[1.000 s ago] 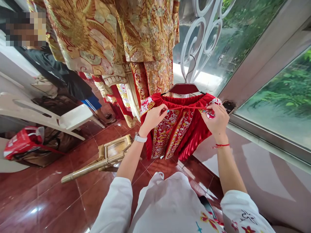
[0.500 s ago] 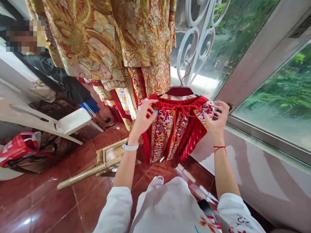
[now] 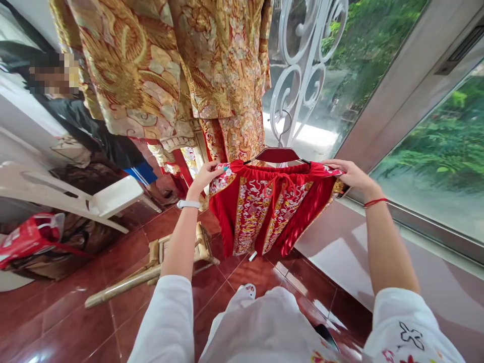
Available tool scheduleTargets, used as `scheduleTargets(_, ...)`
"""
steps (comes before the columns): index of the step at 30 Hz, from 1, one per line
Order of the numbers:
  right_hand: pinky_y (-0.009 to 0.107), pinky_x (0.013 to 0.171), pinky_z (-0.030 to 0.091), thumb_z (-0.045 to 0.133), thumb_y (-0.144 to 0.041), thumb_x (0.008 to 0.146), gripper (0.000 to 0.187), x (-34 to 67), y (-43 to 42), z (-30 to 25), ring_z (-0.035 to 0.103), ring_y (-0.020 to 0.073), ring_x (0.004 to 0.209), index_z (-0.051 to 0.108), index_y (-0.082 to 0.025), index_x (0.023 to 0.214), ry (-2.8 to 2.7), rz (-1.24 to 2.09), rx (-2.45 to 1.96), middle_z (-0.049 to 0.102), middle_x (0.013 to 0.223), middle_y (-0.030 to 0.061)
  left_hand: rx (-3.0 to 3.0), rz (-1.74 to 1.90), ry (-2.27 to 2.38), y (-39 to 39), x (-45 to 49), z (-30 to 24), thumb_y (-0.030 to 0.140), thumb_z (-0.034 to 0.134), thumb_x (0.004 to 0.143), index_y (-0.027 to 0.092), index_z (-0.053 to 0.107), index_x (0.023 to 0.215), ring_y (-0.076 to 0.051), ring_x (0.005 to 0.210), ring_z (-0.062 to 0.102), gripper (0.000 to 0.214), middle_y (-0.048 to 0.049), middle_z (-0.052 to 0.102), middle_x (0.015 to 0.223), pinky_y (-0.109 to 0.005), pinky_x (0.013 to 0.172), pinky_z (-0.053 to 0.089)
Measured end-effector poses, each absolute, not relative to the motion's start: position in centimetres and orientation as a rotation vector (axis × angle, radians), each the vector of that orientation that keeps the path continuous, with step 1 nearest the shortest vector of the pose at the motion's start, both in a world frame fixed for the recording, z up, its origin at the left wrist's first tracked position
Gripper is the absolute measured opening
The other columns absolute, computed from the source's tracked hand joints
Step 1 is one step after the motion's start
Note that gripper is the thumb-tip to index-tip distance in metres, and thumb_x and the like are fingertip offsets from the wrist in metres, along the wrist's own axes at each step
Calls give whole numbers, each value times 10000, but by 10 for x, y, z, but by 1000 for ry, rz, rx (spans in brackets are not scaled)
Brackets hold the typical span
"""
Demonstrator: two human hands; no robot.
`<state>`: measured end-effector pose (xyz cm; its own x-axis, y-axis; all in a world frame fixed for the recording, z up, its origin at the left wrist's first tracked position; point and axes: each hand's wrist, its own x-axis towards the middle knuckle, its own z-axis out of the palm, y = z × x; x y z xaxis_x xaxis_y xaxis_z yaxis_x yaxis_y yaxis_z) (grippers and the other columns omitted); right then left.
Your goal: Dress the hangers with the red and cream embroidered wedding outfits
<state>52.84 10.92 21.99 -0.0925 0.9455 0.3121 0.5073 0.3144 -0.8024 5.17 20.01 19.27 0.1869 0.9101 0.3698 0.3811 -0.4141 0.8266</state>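
A red embroidered skirt [image 3: 252, 212] with a gathered waistband and a tied cord hangs from a dark red hanger [image 3: 278, 155] in front of me. My left hand [image 3: 206, 177] pinches the skirt's upper left side, thumb on the front of the cloth. At the opposite side my right hand [image 3: 353, 175] grips the upper right edge, its fingers partly hidden by the fabric. Between the two hands the cloth is spread out sideways. The hanger's hook rests against a white scrolled metal grille [image 3: 298, 85].
Gold embroidered garments [image 3: 151, 75] hang at upper left. A bamboo chair [image 3: 124, 290] lies low on the left, near a white plastic chair [image 3: 117, 189] and a red bag [image 3: 30, 234]. A person in dark clothes [image 3: 94, 131] is behind them. A glass window [image 3: 442, 151] borders the right.
Both hands have moved outward, pulling the skirt's upper sides apart. The skirt's top is now wider, and its right side is lifted outward.
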Motion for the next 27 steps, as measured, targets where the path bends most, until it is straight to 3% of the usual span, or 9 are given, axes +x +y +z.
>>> scheduleTargets(3,486,958,563,701,-205,634,432,536,123,224,691,304,1043,731,-197,1065,-1784,794,-1367,756,1106,102,1990,1368,1373,188,52,191,380,774,720,186,629,881,-214,923,606,291,-37,634,882,-332,882,495)
scheduleTargets(7,513,1122,446,654,-113,528,792,523,125,201,590,336,1256,611,-201,1315,-1836,661,-1378,635,1380,114,2079,1434,1402,169,57,187,423,649,866,186,624,1073,-251,1094,593,315,-97,636,1094,-393,1014,464)
scheduleTargets(9,482,1124,448,647,-129,551,910,513,120,190,572,319,1282,498,-216,1444,-1753,510,-1346,537,1490,129,2147,1469,1340,163,58,189,444,648,883,199,604,1207,-269,1187,572,409,-122,612,1235,-419,1058,449)
scheduleTargets(12,451,1145,432,640,-176,625,877,499,110,181,575,298,1277,450,-178,1481,-1681,329,-1335,544,1469,154,2260,1392,1233,161,62,194,467,634,913,233,542,1362,-275,1303,527,515,-124,581,1377,-439,1129,408)
scheduleTargets(14,439,1198,371,646,-200,661,862,494,102,175,514,297,1354,431,-154,1495,-1702,263,-1365,523,1487,164,2297,1294,1198,164,67,193,448,546,974,235,546,1376,-268,1315,530,455,-118,604,1376,-447,1155,391)
scheduleTargets(18,470,1213,341,678,-288,725,975,508,58,126,334,300,1495,247,-209,1596,-1542,166,-1522,287,1651,145,2247,1372,1301,165,78,182,344,479,1005,214,595,1319,-269,1299,545,359,-121,627,1348,-450,1172,382)
scheduleTargets(20,528,1165,385,650,-358,779,906,528,7,76,355,318,1484,254,-256,1588,-1378,229,-1663,286,1653,132,2224,1390,1366,160,81,178,295,497,990,191,585,1334,-261,1317,534,370,-126,617,1366,-431,1185,370)
scheduleTargets(23,551,1117,422,563,-418,811,649,556,-117,-8,534,326,1337,486,-236,1429,-1093,456,-1921,496,1504,162,2214,1395,1451,149,73,165,268,530,953,95,506,1412,-241,1377,489,491,-157,554,1456,-400,1213,331)
scheduleTargets(27,621,1091,416,566,-408,643,448,538,-327,-68,602,414,1207,639,-210,1038,-362,404,-2519,660,1111,197,2095,1430,1651,130,47,119,416,498,947,24,339,1496,-231,1493,355,693,-198,373,1610,-391,1256,241)
